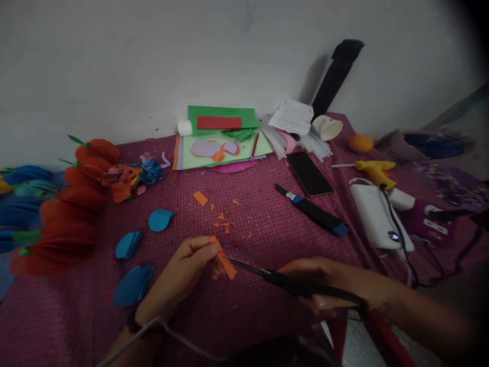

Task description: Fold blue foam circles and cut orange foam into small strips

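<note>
My left hand [196, 260] pinches a small strip of orange paper [228, 266] between thumb and fingers, above the checked tablecloth. My right hand [324, 278] grips black-handled scissors [298, 284], whose blades point left and reach the strip's edge. Whether the blades are parted is hard to make out. Beyond the hands lie several tiny orange scraps [223, 221] and a small orange rectangle [200, 198]. Left of my left hand are blue folded paper rounds [133, 285]. A blue-and-black utility knife [317, 214] lies beyond my right hand, apart from it.
Red paper pumpkins [76, 204] line the left side beside crumpled scraps [132, 176]. Coloured sheets [225, 116] lie at the back by the wall. On the right are a phone [310, 173], a yellow glue gun [376, 172], a white power bank [378, 216] and cables.
</note>
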{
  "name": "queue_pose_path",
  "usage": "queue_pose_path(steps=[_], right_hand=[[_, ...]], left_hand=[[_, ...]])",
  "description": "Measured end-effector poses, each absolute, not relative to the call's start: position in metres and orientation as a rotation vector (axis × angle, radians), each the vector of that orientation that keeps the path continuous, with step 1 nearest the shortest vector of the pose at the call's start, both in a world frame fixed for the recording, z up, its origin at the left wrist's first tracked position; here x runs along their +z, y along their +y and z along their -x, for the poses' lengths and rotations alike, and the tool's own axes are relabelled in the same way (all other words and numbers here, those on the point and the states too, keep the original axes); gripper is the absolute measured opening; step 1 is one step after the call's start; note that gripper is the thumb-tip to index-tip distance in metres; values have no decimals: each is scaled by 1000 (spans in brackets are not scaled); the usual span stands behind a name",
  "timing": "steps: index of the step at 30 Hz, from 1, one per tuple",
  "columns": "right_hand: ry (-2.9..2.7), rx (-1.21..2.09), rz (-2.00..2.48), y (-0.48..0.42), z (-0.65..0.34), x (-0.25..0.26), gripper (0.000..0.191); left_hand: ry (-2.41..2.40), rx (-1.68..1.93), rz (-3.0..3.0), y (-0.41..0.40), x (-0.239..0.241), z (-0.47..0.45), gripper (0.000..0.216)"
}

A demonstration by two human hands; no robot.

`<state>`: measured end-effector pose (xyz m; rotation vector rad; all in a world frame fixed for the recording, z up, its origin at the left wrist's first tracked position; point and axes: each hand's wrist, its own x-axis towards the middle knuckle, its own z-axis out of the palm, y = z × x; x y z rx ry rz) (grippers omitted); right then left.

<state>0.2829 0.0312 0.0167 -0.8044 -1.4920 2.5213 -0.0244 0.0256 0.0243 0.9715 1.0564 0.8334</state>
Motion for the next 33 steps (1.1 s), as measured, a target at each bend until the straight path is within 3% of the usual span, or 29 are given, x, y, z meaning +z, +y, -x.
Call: queue_pose_path(steps=[5,20,33], right_hand=[[-1398,2555,673,29,-280,17,75],[-1177,2548,489,23,-272,10,66],[-1064,2600,461,23,-270,7,60]], left_hand=[[1084,869,-1078,23,31,23,32],[1275,820,-1450,21,44,16,36],[1119,880,-1398,18,36,16,32]])
